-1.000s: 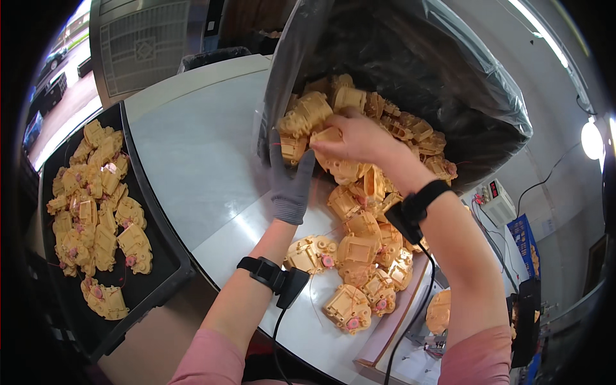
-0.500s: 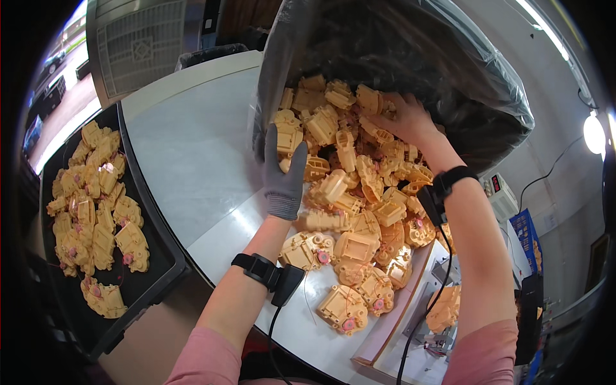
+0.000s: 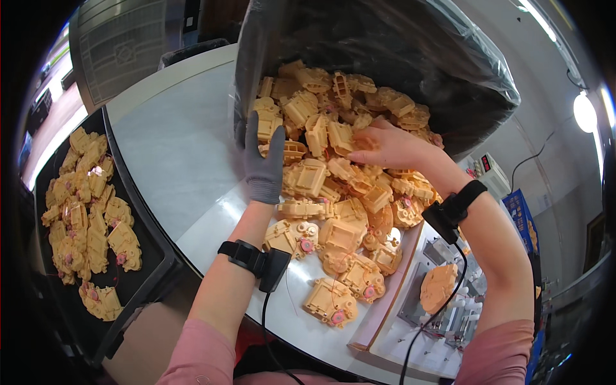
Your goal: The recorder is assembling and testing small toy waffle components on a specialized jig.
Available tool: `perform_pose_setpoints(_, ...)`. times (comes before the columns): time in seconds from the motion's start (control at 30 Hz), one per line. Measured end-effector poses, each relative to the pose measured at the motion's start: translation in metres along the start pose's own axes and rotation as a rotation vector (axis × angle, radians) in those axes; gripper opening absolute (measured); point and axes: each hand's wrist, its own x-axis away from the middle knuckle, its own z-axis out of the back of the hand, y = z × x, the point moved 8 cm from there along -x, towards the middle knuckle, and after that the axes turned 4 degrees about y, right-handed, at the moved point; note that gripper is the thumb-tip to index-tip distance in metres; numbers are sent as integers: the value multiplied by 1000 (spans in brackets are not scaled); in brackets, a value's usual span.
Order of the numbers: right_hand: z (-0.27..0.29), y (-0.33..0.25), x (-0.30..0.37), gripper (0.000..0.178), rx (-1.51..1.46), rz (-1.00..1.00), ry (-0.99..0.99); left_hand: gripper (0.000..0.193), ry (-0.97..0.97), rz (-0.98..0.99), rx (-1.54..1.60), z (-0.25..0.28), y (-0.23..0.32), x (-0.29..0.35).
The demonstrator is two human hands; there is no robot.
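A heap of cream-yellow plastic housings [image 3: 308, 176] spills out of a large dark plastic bag [image 3: 385, 48] onto the table. My left hand [image 3: 263, 160], in a grey glove, rests at the heap's left side beside the bag's edge, thumb and fingers spread apart. Bare, my right hand [image 3: 391, 146] reaches over the heap from the right. Its thumb and curled fingers close on the end of one housing [image 3: 341, 138]; some fingertips are hidden. Nearer to me lie several housings with pink round parts and thin red wires, such as one housing [image 3: 330, 301].
At the left, a black tray [image 3: 144, 282] holds several more housings. On the right stands a white-framed fixture [image 3: 410, 324] with metal parts and a housing [image 3: 439, 287] on it. Cables hang from both wrist straps. Behind it is a device with a red display [image 3: 491, 172].
My right hand has drawn back from deeper in the bag toward the heap's middle, and housings there have shifted. The view has turned slightly; my left hand stays by the bag's edge.
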Motion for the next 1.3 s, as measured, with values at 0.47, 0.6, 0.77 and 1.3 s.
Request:
perform_pose_setpoints(0.47,78,-91,318,38,-61,51,345,63,-69,-90,-12,-15,-28,-13)
perform_pose_setpoints(0.6,88,-83,384,30,-215,-70,536,65,-123,59,140,-12,-28,-19)
perform_pose_setpoints(0.77,29,-78,426,15,-478,-122,686,67,-189,115,16,-5,-37,-28)
perform_pose_setpoints(1.3,-180,-197,300,42,-795,163,594,73,-216,-24,-120,10,-8,-25)
